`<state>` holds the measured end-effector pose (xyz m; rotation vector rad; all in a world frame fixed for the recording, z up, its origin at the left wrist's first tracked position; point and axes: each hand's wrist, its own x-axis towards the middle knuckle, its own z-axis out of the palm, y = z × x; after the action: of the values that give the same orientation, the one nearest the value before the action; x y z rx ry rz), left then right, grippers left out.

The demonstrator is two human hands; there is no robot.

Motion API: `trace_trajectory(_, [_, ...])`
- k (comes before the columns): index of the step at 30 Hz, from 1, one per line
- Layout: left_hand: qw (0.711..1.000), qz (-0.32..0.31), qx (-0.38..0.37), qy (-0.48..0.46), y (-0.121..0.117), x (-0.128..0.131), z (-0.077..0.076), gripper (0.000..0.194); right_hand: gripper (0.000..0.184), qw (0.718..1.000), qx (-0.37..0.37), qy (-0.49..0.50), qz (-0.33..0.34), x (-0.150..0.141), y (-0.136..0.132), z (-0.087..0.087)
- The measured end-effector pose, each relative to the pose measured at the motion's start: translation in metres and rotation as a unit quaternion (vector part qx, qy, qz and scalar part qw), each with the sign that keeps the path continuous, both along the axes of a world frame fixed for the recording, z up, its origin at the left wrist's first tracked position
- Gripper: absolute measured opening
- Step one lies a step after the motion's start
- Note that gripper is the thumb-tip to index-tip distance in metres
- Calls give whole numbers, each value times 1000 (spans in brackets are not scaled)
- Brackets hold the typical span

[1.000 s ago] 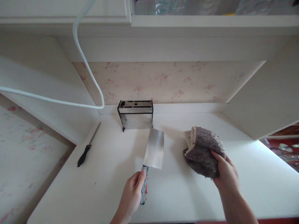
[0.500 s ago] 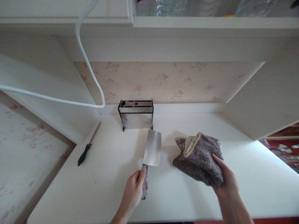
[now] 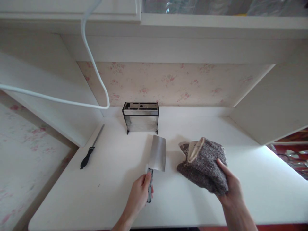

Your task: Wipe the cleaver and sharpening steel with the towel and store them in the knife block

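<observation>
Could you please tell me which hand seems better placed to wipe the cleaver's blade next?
Right, I'd judge: the right hand holds the cloth, to the right of the cleaver, which the left hand grips by its handle.

Dim soft light, faint shadows, mild wide-angle bowing

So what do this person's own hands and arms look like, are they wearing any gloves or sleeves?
Neither: the left hand and the right hand are both gloveless, and the wrists and visible forearms are uncovered, with no sleeve, watch or bracelet in view. No ring shows, though some fingers are hidden.
</observation>
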<state>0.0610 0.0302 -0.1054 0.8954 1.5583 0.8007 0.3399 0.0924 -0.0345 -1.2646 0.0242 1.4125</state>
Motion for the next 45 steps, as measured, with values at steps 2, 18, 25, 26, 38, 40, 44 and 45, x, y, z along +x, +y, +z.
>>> trace_trajectory(2, [1000, -2, -7, 3, 0, -1, -1, 64, 22, 1000, -10, 0, 5, -3, -1, 1])
trace_trajectory(18, [1000, -9, -11, -8, -4, -1, -5, 65, 31, 999, -23, -10, 21, -13, -3, -7])
trace_trajectory(25, [1000, -19, -8, -3, -5, -1, -7, 63, 30, 1000, -20, -14, 15, -13, -6, -7])
trace_trajectory(26, [1000, -19, -8, -1, -5, -1, -7, 63, 30, 1000, -17, -16, 14, -12, -7, -8])
trace_trajectory(38, [997, -48, 28, 59, -9, -6, -17, 57, 35, 999, -4, -5, 43, -13, -9, -7])
trace_trajectory(40, [995, -55, 45, 77, -10, -7, -12, 50, 39, 998, -12, -8, 58, -14, -11, -10])
trace_trajectory(44, [982, -58, 110, 145, -12, -9, 0, 32, 47, 995, -23, -17, 92, -13, -14, -21])
trace_trajectory(45, [975, -60, 123, 173, -13, -9, 2, 29, 49, 994, -21, -29, 101, -13, -15, -24])
